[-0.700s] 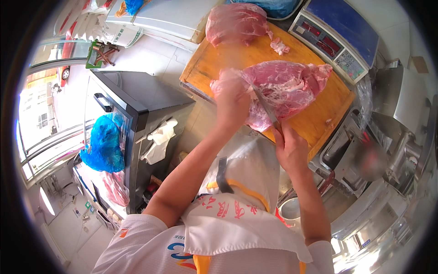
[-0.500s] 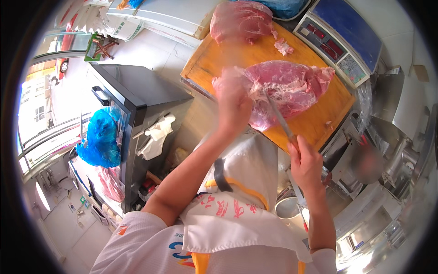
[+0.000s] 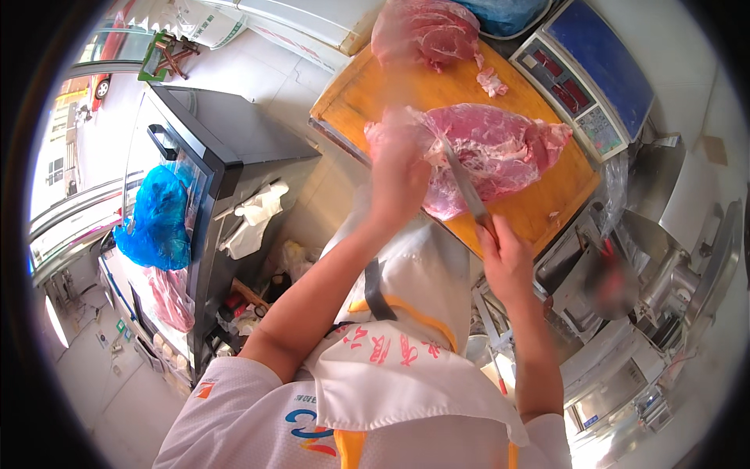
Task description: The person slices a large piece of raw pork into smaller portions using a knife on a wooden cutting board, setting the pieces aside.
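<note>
A large piece of raw meat (image 3: 500, 144), pink with pale fat and membrane, lies on the wooden cutting board (image 3: 351, 98). At its left end my left hand (image 3: 402, 172) is closed on the meat's edge; its fingertips are blurred. My right hand (image 3: 508, 254) grips the handle of a knife (image 3: 464, 181) from the board's near side. The blade points up and to the left, its tip against the whitish membrane near my left hand. A second chunk of raw meat (image 3: 430, 35) rests at the far side of the board, with a small scrap (image 3: 491, 82) beside it.
A digital scale (image 3: 574, 94) with a blue top borders the board on the right. Left of me stands a dark cabinet (image 3: 266, 137) with a blue plastic bag (image 3: 160, 223) beside it. Metal equipment (image 3: 664, 289) fills the right side. A blue bag (image 3: 508, 16) sits behind the board.
My right hand and the knife have moved up and left, bringing the blade tip nearer to my left hand. My left hand stays at the meat's left end. The view has shifted slightly.
</note>
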A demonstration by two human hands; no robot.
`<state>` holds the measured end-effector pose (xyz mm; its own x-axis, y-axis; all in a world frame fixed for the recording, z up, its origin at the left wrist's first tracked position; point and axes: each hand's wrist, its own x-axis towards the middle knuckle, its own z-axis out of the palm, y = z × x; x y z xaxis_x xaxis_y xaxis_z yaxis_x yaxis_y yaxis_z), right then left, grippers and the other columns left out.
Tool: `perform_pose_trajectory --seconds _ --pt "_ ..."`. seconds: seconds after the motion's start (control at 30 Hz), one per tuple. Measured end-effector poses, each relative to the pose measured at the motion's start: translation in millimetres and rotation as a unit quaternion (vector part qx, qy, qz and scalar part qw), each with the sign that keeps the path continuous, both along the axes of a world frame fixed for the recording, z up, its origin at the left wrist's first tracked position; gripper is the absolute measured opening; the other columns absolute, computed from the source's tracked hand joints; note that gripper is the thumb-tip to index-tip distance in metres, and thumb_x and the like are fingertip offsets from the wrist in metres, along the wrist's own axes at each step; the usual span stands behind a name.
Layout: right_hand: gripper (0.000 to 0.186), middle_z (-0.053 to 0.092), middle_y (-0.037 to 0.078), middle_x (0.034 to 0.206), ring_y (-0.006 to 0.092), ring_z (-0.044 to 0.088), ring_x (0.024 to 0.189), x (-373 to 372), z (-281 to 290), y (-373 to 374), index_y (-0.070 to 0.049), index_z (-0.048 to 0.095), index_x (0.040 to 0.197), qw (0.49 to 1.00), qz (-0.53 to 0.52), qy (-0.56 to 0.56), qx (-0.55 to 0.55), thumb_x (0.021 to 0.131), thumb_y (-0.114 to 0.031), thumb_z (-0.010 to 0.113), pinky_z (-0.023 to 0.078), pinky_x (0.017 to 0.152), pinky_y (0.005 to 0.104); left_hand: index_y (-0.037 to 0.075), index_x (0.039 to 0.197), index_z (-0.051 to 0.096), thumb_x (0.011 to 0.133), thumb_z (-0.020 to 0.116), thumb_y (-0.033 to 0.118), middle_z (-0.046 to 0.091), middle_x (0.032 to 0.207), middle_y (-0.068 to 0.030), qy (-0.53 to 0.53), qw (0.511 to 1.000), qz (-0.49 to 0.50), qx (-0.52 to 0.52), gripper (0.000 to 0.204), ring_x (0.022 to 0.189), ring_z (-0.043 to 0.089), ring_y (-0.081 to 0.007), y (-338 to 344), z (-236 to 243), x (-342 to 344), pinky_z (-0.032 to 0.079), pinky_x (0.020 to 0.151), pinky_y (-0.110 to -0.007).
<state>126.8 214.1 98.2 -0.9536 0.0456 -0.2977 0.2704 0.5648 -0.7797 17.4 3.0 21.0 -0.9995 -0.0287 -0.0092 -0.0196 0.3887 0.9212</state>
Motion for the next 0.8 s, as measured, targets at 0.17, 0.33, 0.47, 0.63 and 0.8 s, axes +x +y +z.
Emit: perform_pose_trajectory --seconds 0.17,0.33,0.47,0.63,0.8 --pt "0.013 0.074 0.021 0.093 0.0477 0.072 0.087 28 -37 -23 -0.004 0.066 0.114 0.999 -0.039 0.007 0.013 0.108 -0.016 0.067 0.055 0.071 0.0508 0.005 0.080 0.048 0.093 0.061 -0.002 0.039 0.074 0.0053 -0.059 0.998 -0.009 -0.003 0.019 0.073 0.041 -0.0048 -6 -2 1 0.038 0.060 -0.028" --pt "0.013 0.075 0.022 0.097 0.0465 0.073 0.088 44 -15 -27 -0.005 0.065 0.111 0.995 -0.094 -0.017 -0.040 0.108 -0.017 0.068 0.055 0.071 0.0519 0.006 0.081 0.051 0.095 0.061 -0.002 0.041 0.073 0.0073 -0.076 0.997 -0.014 0.012 0.019 0.072 0.040 -0.0033 -10 5 -5 0.035 0.059 -0.027" --pt "0.014 0.067 0.017 0.082 0.0353 0.067 0.069 23 -51 -40 -0.004 0.066 0.111 0.994 -0.101 0.022 -0.020 0.109 -0.018 0.068 0.051 0.064 0.0416 0.006 0.081 0.052 0.094 0.062 -0.002 0.043 0.072 0.0078 -0.086 0.995 -0.040 0.007 0.018 0.070 0.039 -0.0025 -12 12 -10 0.034 0.058 -0.026" --pt "0.015 0.065 0.015 0.080 0.0295 0.065 0.067 61 -53 -52 -0.003 0.067 0.114 0.990 -0.109 0.051 -0.074 0.108 -0.017 0.069 0.052 0.064 0.0401 0.005 0.081 0.053 0.093 0.063 -0.002 0.044 0.072 0.0080 -0.037 0.993 -0.100 -0.046 0.017 0.070 0.039 -0.0024 -27 4 -15 0.033 0.058 -0.027" --pt "0.016 0.065 0.013 0.080 0.0265 0.063 0.066 31 -49 -51 -0.002 0.067 0.116 0.985 -0.137 0.047 -0.096 0.110 -0.017 0.067 0.052 0.065 0.0380 0.005 0.079 0.052 0.092 0.062 -0.003 0.044 0.073 0.0073 -0.080 0.993 -0.080 -0.015 0.018 0.071 0.041 -0.0033 -18 28 -23 0.034 0.060 -0.026"
